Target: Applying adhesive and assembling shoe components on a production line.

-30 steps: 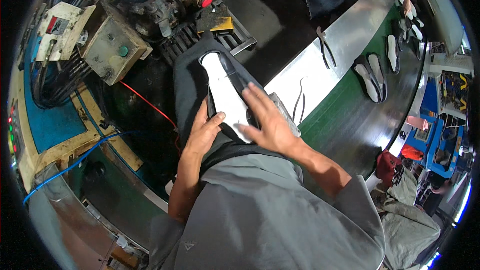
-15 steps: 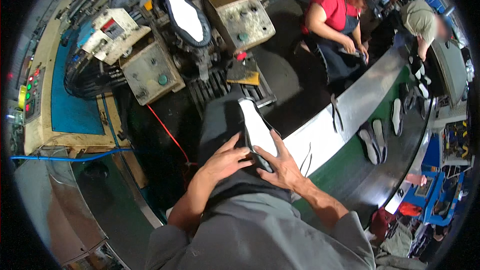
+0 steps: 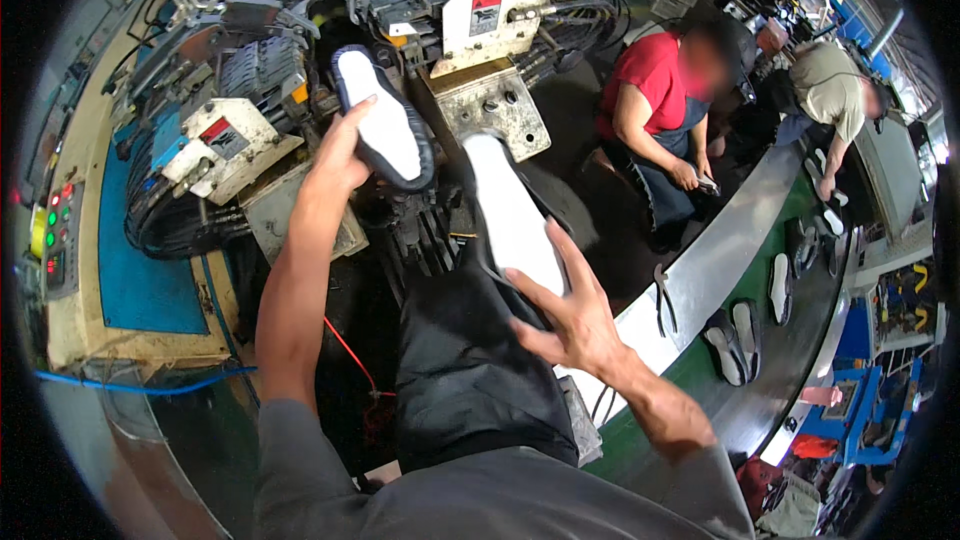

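Observation:
My left hand (image 3: 345, 152) reaches forward to a black-edged shoe upper with a white bottom (image 3: 385, 125), at the machine in front of me. The thumb lies along its white face, and the other fingers are mostly hidden behind it. A second black shoe upper with a white bottom (image 3: 512, 215) slants over my lap, white side up. My right hand (image 3: 578, 318) holds it near its lower end, fingers across the right side and thumb at the left. My dark apron (image 3: 470, 370) lies beneath.
Machine heads with hoses and a control box (image 3: 490, 110) stand ahead. Pincers (image 3: 664, 302) rest on the metal ledge (image 3: 715, 240) at right, beside a green conveyor (image 3: 680, 390) carrying several shoes (image 3: 742, 340). A button panel (image 3: 62, 230) is at left. Two people work at far right.
My left hand has left the lap shoe and moved forward to grip the one at the machine. The lap shoe, in my right hand, has shifted forward. My view has shifted.

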`<state>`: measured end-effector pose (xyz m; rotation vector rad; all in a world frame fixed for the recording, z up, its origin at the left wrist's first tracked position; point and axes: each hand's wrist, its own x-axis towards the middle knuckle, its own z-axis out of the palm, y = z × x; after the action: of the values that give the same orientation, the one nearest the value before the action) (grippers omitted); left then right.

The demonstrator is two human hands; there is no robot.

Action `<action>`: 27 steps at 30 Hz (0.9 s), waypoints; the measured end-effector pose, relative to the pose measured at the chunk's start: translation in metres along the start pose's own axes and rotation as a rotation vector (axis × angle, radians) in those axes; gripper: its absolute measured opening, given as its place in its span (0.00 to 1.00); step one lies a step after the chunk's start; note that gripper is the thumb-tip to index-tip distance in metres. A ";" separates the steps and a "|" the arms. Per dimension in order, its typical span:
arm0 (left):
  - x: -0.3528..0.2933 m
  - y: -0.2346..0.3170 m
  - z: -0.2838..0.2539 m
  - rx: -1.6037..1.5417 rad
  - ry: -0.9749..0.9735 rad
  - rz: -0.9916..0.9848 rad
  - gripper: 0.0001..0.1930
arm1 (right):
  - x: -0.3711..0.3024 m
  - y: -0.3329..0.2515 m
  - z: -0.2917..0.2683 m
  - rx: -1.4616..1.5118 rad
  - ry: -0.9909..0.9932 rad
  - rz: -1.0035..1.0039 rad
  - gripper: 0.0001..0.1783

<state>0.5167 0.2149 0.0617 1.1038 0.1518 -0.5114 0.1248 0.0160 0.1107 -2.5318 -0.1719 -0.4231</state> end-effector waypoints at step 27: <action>-0.334 -0.178 -0.157 -0.373 0.022 -0.307 0.53 | 0.223 0.028 0.130 0.116 0.109 -0.064 0.38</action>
<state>0.1629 0.3974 -0.0319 0.7232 0.4230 -0.7120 0.3746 0.0713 0.0680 -2.3883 -0.2299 -0.5589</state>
